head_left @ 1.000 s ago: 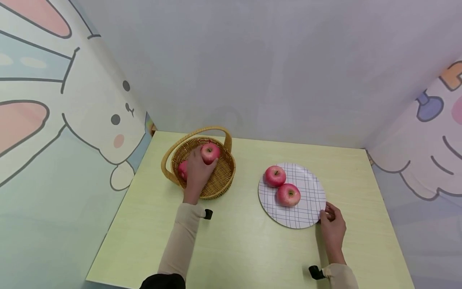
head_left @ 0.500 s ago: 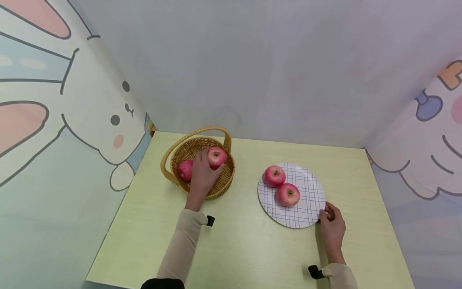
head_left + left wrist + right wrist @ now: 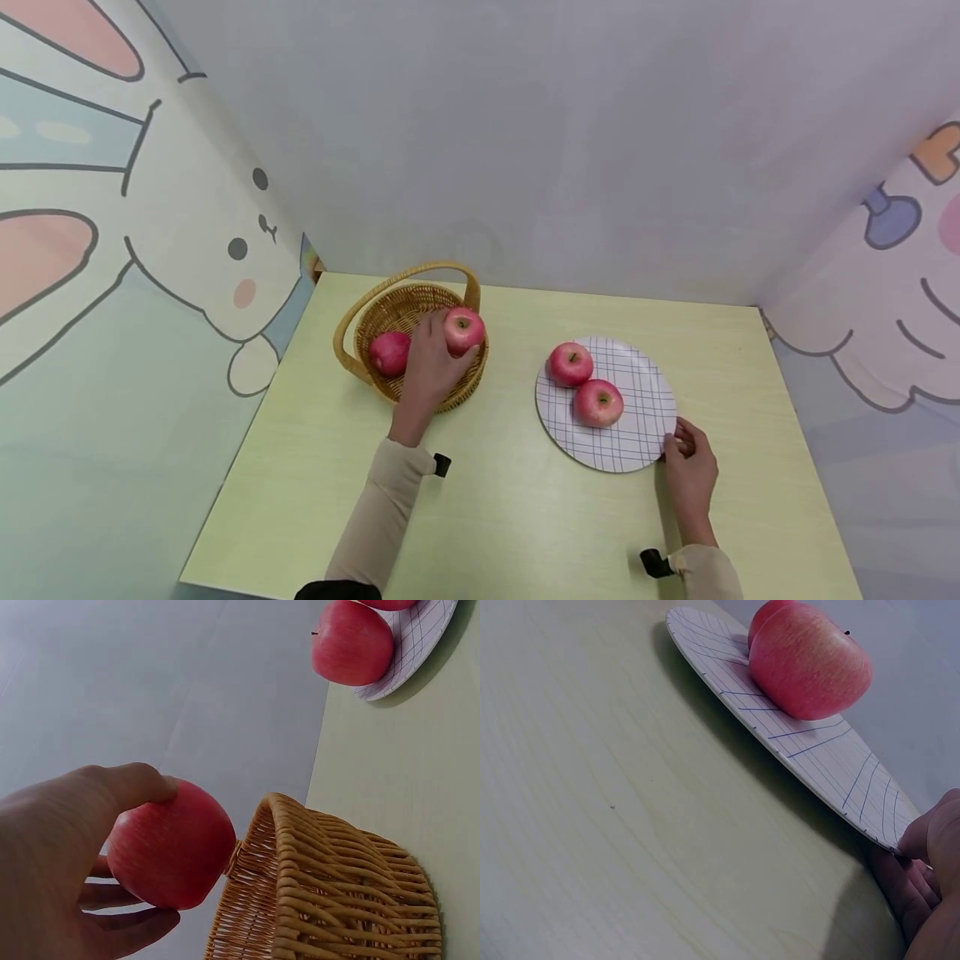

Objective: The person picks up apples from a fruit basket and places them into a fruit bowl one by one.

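Note:
My left hand (image 3: 429, 367) grips a red apple (image 3: 463, 331) over the right side of the wicker basket (image 3: 408, 310). In the left wrist view the thumb lies on top of this apple (image 3: 176, 844), fingers beneath, above the basket's rim (image 3: 281, 855). A second apple (image 3: 389, 354) lies inside the basket at its left. To the right is a round white plate (image 3: 641, 408) with a grid pattern, bearing two apples, one behind (image 3: 571, 364) and one in front (image 3: 598, 403). My right hand (image 3: 690, 471) pinches the plate's near right rim, thumb above and fingers below in the right wrist view.
The basket's arched handle (image 3: 442, 267) rises over its back and left side. Basket and plate stand on a pale wooden table (image 3: 517, 517), with bare tabletop between them. A grey wall (image 3: 525, 150) closes off the back; cartoon-printed walls (image 3: 187, 217) flank both sides.
My left hand has carried its apple to the right and slightly nearer across the basket, uncovering more of the apple lying inside. My right hand and the plate have stayed in place.

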The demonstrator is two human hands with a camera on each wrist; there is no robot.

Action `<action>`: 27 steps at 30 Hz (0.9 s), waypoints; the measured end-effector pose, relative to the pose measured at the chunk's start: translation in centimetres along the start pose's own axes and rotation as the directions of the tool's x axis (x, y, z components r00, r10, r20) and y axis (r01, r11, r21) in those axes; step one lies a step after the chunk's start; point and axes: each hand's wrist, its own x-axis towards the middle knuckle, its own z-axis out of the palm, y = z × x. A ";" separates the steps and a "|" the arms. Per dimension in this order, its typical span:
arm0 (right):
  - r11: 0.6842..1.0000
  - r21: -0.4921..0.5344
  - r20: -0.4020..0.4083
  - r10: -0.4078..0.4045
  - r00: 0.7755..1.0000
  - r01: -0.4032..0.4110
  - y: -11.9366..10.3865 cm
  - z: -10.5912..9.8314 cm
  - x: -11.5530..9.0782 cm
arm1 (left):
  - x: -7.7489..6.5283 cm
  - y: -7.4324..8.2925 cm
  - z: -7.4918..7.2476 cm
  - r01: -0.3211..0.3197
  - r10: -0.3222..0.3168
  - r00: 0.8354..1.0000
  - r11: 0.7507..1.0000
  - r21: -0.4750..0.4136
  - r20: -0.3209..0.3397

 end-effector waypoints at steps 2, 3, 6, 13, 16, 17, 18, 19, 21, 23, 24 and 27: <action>1.000 0.003 -0.003 -0.004 1.000 0.004 0.1 0.0 -0.1 | -0.1 0.2 0.0 -0.007 0.007 1.000 1.000 0.001 0.006; 1.000 0.005 -0.004 -0.006 1.000 0.006 0.1 0.0 -0.1 | -0.2 0.2 0.1 -0.012 0.012 1.000 1.000 0.005 0.008; 1.000 0.015 -0.005 -0.017 1.000 0.017 0.0 0.0 -0.2 | -0.4 0.4 0.4 -0.037 0.037 0.999 0.999 0.009 0.007; 1.000 0.015 0.001 -0.016 1.000 0.016 -0.3 -0.1 -0.4 | -0.9 1.2 1.1 -0.117 0.117 0.993 0.992 0.042 -0.002; 1.000 0.014 0.006 -0.005 1.000 0.005 -0.3 -0.1 -0.5 | -1.0 1.6 1.4 -0.129 0.128 0.992 0.991 0.043 0.004; 1.000 0.015 0.007 -0.004 1.000 0.004 -0.3 -0.1 -0.5 | -1.1 1.7 1.6 -0.132 0.131 0.991 0.990 0.042 0.005; 1.000 0.017 0.007 -0.005 1.000 0.005 -0.3 -0.1 -0.5 | -1.1 1.7 1.7 -0.135 0.134 0.991 0.990 0.042 0.005; 1.000 0.018 0.007 -0.006 1.000 0.006 -0.3 -0.1 -0.5 | -1.2 1.8 1.8 -0.141 0.141 0.990 0.989 0.040 0.001; 1.000 0.017 0.005 -0.008 1.000 0.008 -0.3 0.0 -0.5 | -1.2 2.0 2.0 -0.156 0.156 0.988 0.987 0.036 -0.009; 1.000 0.015 0.002 -0.009 1.000 0.009 -0.2 0.0 -0.4 | -1.3 2.1 2.2 -0.168 0.168 0.986 0.985 0.031 -0.008; 1.000 0.013 0.000 -0.006 1.000 0.006 -0.2 0.0 -0.3 | -1.3 2.2 2.2 -0.174 0.174 0.985 0.984 0.026 -0.008; 1.000 0.011 -0.003 -0.006 1.000 0.006 -0.1 0.0 -0.2 | -1.5 2.5 2.5 -0.187 0.187 0.982 0.982 0.013 -0.003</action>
